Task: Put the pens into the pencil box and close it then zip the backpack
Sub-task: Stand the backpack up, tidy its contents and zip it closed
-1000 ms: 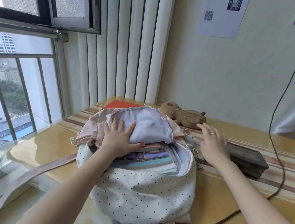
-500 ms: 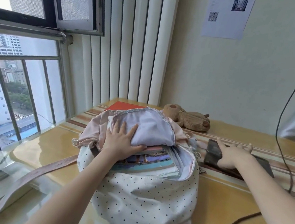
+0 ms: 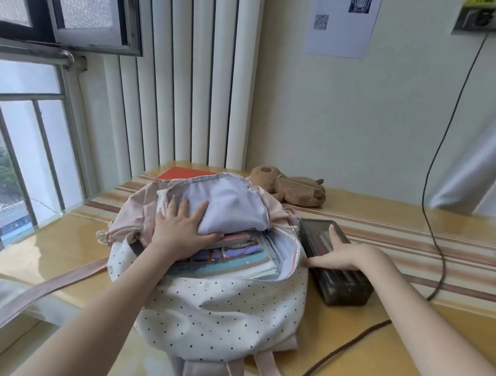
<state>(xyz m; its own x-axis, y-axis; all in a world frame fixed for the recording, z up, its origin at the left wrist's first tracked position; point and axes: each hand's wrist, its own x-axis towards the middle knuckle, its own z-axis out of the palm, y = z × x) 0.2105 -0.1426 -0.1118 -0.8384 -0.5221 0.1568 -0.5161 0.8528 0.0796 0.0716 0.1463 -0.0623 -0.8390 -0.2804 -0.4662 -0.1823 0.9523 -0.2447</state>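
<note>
I have my left hand (image 3: pixel 181 230) spread flat on the folded-back flap of the backpack (image 3: pixel 218 302), fingers open and gripping nothing — I judge it is there to pin the flap down so the mouth stays wide and the books (image 3: pixel 235 254) inside stay put. The pencil box (image 3: pixel 336 263) lies on the table (image 3: pixel 406 351) just to the right of the backpack, touching or nearly touching its side. My right hand (image 3: pixel 344 254) lies across the box, thumb along the edge nearest the backpack and forefinger stretched over the lid; it reads as a loose hold around the box rather than a firm clamp, though I cannot tell how tightly it presses. The lid looks shut, with dark and reddish pens faintly visible through it, but the tinted plastic makes that uncertain. A soft toy (image 3: pixel 288 188) sits beyond the backpack — out of the way. The zip is still undone.
</note>
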